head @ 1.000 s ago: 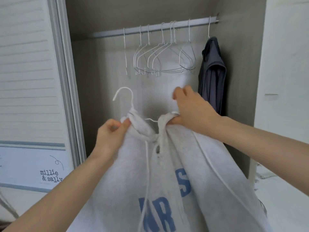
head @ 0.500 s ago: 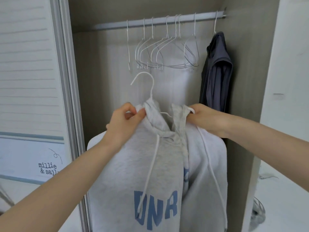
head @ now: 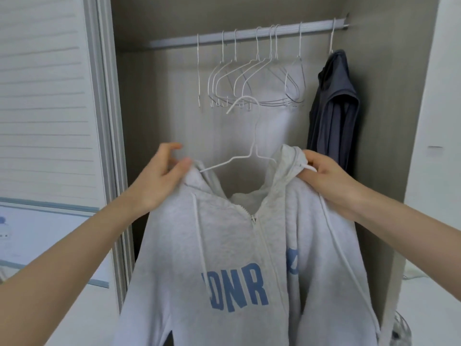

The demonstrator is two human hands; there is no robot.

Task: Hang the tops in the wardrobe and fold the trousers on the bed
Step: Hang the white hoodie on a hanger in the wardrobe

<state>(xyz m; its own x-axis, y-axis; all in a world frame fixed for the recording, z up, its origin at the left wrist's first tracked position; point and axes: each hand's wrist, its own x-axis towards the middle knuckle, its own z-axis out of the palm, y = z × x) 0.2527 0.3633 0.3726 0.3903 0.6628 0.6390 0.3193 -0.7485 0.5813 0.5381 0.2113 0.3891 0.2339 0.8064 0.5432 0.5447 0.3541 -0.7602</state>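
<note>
A light grey zip hoodie (head: 224,245) with blue letters hangs on a white wire hanger (head: 253,148) in front of the open wardrobe. My left hand (head: 162,176) pinches the hoodie's left shoulder at the collar. My right hand (head: 324,178) grips the right shoulder by the hood edge and drawstring. The hanger's hook points up and left, below the wardrobe rail (head: 249,36), not on it. The zip is partly open at the neck.
Several empty white wire hangers (head: 249,78) hang on the rail. A dark blue top (head: 334,108) hangs at the rail's right end. A slatted sliding door (head: 50,108) stands to the left, a white wall (head: 436,121) to the right.
My hands moved apart and spread the hoodie's shoulders over the hanger. The hoodie and hanger rose, and the neck now lies open, showing the hanger's wire.
</note>
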